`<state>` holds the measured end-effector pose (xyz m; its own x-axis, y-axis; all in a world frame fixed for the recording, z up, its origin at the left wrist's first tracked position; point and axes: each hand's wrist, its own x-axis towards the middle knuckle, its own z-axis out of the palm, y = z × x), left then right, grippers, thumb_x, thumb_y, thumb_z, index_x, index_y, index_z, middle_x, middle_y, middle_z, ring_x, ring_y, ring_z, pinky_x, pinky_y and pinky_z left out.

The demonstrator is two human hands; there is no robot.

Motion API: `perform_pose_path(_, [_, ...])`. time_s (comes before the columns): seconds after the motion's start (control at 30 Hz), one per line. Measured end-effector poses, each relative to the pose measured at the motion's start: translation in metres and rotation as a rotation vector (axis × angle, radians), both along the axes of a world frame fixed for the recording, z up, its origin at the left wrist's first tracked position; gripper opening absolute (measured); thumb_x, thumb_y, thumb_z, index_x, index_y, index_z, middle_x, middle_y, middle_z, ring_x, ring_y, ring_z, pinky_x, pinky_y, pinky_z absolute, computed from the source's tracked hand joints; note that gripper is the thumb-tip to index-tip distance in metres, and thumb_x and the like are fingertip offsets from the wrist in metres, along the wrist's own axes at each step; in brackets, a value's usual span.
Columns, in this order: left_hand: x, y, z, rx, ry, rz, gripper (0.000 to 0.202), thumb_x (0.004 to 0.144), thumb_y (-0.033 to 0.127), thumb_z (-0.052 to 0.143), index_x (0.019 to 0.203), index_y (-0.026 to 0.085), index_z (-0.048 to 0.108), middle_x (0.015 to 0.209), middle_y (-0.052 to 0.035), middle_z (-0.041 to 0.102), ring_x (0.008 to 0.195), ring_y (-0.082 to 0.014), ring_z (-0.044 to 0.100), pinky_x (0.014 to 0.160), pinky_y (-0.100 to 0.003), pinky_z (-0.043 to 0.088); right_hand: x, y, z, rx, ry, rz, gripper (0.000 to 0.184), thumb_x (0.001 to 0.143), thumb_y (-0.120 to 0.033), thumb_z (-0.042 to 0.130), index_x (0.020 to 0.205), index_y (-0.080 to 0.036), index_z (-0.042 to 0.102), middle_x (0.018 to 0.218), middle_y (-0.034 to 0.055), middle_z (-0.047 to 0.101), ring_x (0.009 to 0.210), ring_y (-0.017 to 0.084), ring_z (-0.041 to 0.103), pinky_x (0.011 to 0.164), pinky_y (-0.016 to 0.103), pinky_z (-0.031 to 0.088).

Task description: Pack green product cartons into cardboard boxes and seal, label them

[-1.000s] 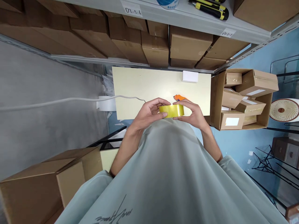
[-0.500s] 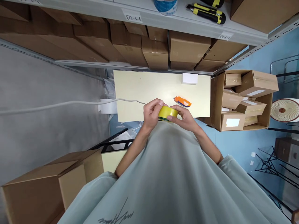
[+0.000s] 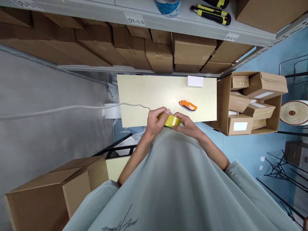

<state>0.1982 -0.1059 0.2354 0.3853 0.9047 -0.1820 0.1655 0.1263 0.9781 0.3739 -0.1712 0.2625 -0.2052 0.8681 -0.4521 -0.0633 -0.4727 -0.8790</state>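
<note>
A roll of yellow tape (image 3: 172, 121) is held between my two hands, close to my shirt at the near edge of the table (image 3: 139, 91). My left hand (image 3: 156, 121) grips its left side, with the thumb lying over the top. On the right side, my right hand (image 3: 187, 124) closes its thumb and fingers on the roll. Beyond the hands, an orange utility knife (image 3: 188, 105) lies on the table. Farther back rests a small white box (image 3: 195, 81).
An open carton (image 3: 224, 102) filled with smaller boxes stands right of the table. Above the table's far side runs a shelf (image 3: 154, 24) bearing cartons, blue tape (image 3: 168, 7) and black-yellow cutters (image 3: 211, 14). A white cable (image 3: 72, 106) crosses from the left. Another carton (image 3: 38, 205) sits lower left.
Both hands have shifted slightly nearer to my body, and the tape roll has turned a little between them. The knife and the white box stay in place.
</note>
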Motion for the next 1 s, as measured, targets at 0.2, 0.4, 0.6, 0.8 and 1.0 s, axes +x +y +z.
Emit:
perform_pose_path(0.2, [0.001,0.0,-0.001,-0.001,-0.006,-0.012,0.056,0.097,0.068,0.07,0.069,0.02,0.068,0.065,-0.0025,0.068,0.059,-0.0148,0.053,0.059,-0.031,0.04,0.0,-0.003,-0.002,0.003,-0.023,0.018,0.024,0.075,-0.035,0.068,0.091,-0.027,0.052,0.084,-0.005,0.052,0.08,0.018,0.051,0.074,0.031,0.043])
perform_pose_path(0.4, [0.001,0.003,0.003,0.021,0.029,-0.047,0.057,0.096,0.067,0.071,0.064,0.021,0.063,0.058,-0.0006,0.057,0.056,-0.014,0.045,0.055,-0.03,0.034,0.005,-0.008,-0.004,0.041,0.049,0.049,0.022,0.083,-0.036,0.07,0.092,-0.026,0.053,0.088,-0.0042,0.053,0.081,0.017,0.051,0.075,0.031,0.042])
perform_pose_path(0.6, [0.005,0.007,0.013,0.046,0.026,-0.074,0.057,0.095,0.065,0.071,0.061,0.022,0.057,0.055,0.0015,0.047,0.055,-0.0133,0.038,0.054,-0.031,0.03,0.005,-0.008,0.0,0.015,-0.014,0.039,0.032,0.084,-0.044,0.079,0.094,-0.027,0.053,0.088,-0.0045,0.054,0.083,0.017,0.053,0.075,0.032,0.045])
perform_pose_path(0.8, [0.007,0.008,0.015,0.044,0.005,-0.113,0.055,0.095,0.059,0.071,0.059,0.021,0.054,0.055,0.0029,0.044,0.053,-0.0114,0.036,0.054,-0.03,0.029,0.007,-0.01,-0.005,0.034,-0.015,0.067,0.026,0.08,-0.035,0.071,0.097,-0.026,0.054,0.092,-0.004,0.056,0.086,0.017,0.054,0.079,0.031,0.045])
perform_pose_path(1.0, [0.002,0.01,0.012,0.007,-0.002,-0.17,0.055,0.099,0.064,0.07,0.065,0.021,0.064,0.056,0.0021,0.051,0.053,-0.0122,0.04,0.054,-0.03,0.033,0.014,-0.011,-0.007,0.04,0.119,0.103,0.022,0.088,-0.037,0.072,0.1,-0.026,0.057,0.093,-0.0027,0.058,0.086,0.017,0.057,0.079,0.031,0.049])
